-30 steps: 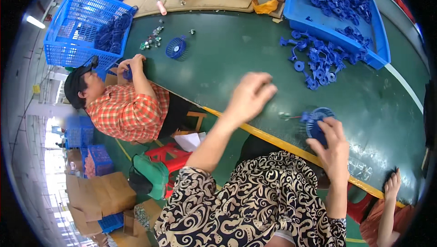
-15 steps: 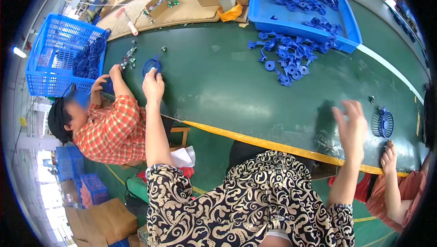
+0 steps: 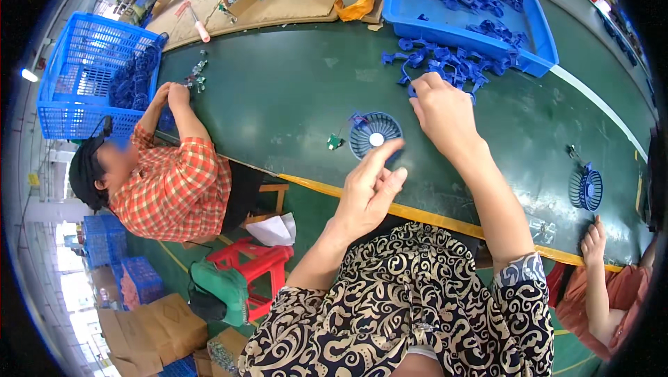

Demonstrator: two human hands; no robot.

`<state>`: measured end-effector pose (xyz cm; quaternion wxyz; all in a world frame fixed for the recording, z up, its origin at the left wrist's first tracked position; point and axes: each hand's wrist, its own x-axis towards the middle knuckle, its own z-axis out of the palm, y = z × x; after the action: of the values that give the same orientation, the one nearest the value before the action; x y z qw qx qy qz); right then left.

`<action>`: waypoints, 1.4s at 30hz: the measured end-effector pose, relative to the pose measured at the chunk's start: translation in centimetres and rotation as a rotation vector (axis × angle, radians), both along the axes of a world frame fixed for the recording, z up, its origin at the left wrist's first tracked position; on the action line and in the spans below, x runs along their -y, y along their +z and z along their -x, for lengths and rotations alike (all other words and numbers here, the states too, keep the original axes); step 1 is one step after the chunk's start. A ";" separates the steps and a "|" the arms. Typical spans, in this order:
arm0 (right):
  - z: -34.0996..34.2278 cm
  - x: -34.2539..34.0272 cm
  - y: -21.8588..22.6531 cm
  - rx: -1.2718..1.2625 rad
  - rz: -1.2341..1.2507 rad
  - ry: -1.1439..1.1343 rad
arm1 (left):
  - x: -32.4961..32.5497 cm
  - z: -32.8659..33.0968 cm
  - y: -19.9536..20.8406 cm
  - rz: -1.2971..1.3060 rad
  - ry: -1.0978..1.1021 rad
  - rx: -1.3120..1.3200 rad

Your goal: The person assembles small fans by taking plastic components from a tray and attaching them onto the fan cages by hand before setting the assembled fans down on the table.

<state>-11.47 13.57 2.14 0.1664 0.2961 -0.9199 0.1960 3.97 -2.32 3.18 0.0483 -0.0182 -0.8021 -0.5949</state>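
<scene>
A round blue slatted plastic cage [image 3: 360,145] with a pale disc at its centre lies on the green table. Thin wires run from its upper left side to a small green circuit board [image 3: 335,142]. Over the cage's near edge is my left hand [image 3: 367,195], its index finger stretched out and thumb apart, gripping nothing that I can see. My right hand [image 3: 449,114] reaches to the near edge of a pile of blue plastic parts [image 3: 456,64]. Its fingers are bent together at one of these parts; the fingertips are partly hidden.
A large blue tray [image 3: 473,37] of similar parts stands behind the pile. Another blue cage [image 3: 586,187] lies at the right, near a co-worker's hand [image 3: 593,241]. A co-worker in a checked shirt [image 3: 174,196] works at the left beside a blue basket [image 3: 59,111] and small boards [image 3: 198,74].
My left hand has come from the far left to the middle, and the cage with its board now lies there. My right hand has moved from the right up to the parts pile.
</scene>
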 end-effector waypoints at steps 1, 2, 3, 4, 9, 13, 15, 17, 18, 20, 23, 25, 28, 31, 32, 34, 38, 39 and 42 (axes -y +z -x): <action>0.3 0.5 0.0 0.005 0.001 0.004 | 0.4 -0.1 -0.3 0.009 -0.012 -0.052; 0.6 0.9 -0.1 0.063 -0.116 -0.030 | 0.7 -0.1 -0.4 0.018 -0.025 -0.103; 0.7 1.1 -0.1 0.122 -0.232 -0.064 | 0.8 -0.1 -0.2 -0.016 0.041 -0.136; 0.8 1.0 -0.5 0.130 -0.232 -0.065 | 1.3 -0.1 -0.2 0.011 0.099 -0.149; 0.4 0.1 -0.7 0.091 -0.193 -0.057 | 4.3 0.5 -0.6 0.270 0.286 -0.195; 0.0 -0.4 0.2 0.256 -0.211 -0.039 | 5.3 2.6 -0.7 0.442 0.315 -0.324; -0.9 -0.9 0.6 0.252 -0.208 -0.026 | 5.5 3.9 -1.0 0.705 0.273 -0.334; -2.0 -1.6 1.1 0.268 -0.191 -0.048 | 5.9 4.7 -1.4 0.721 0.213 -0.299; -2.7 -2.1 1.3 0.283 -0.175 -0.068 | 5.9 4.9 -1.6 0.746 0.172 -0.239; -4.5 -2.5 2.7 0.327 -0.168 -0.123 | 6.6 4.4 -1.6 0.780 0.151 -0.156; -7.1 -5.3 2.2 0.329 -0.029 -0.253 | 6.5 3.8 -1.3 0.771 0.196 -0.161; -7.9 -7.7 0.8 0.284 -0.006 -0.320 | 6.2 3.4 -1.4 0.765 0.211 -0.144; -8.4 -10.9 -1.3 0.216 0.168 -0.342 | 5.0 3.1 -0.8 0.692 0.182 -0.107; -9.0 -12.4 -2.1 0.161 0.249 -0.400 | 4.6 2.4 -1.2 0.555 0.177 -0.082; -9.3 -13.0 -2.2 0.129 0.222 -0.408 | 4.3 2.1 -1.3 0.556 0.170 -0.077; -9.7 -13.9 -2.5 0.086 0.200 -0.391 | 3.8 1.8 -1.8 0.403 0.196 -0.011; -10.6 -14.6 -1.4 0.246 0.227 -0.384 | 3.0 1.2 -2.7 0.353 0.207 0.006; -10.7 -14.5 -1.2 0.248 0.228 -0.384 | 2.9 1.1 -2.6 0.333 0.211 0.022; -11.0 -14.4 -0.4 0.379 0.192 -0.437 | 2.5 1.0 -2.8 0.313 0.193 0.038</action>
<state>-0.52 27.94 1.72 0.0571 0.0320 -0.9538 0.2933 2.97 -4.78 0.40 0.0866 0.0627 -0.8837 -0.4556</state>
